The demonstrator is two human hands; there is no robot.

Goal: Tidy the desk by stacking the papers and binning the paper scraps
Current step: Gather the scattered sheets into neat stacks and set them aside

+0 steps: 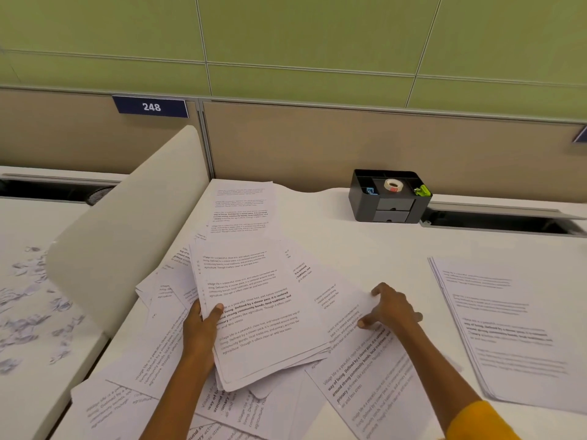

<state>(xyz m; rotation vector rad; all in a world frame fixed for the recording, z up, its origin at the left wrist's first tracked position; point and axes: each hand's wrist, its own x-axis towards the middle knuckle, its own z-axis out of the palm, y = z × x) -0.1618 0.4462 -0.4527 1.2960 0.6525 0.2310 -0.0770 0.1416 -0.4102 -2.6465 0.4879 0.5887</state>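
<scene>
Stacking is the step in hand: seen from the head camera, the left hand (200,331) holds a gathered sheaf of papers (263,315) by its left edge, thumb on top and fingers under — a closed grip on the sheaf — while the right hand (392,309) pinches the edge of a loose sheet (336,300) just beside it, seemingly to draw it onto the pile. More loose papers (374,385) lie fanned over the white surface (349,242), a separate stack (508,328) sits well apart on the right, and the paper scraps (28,315) are scattered on the neighbouring desk to the left, untouched. Next, I judge, the pinched sheet must be slid on top and its edges squared. Readable writing: a blue plate (151,107) says "248"; the sheets begin "Village life is a peaceful, close-knit…".
</scene>
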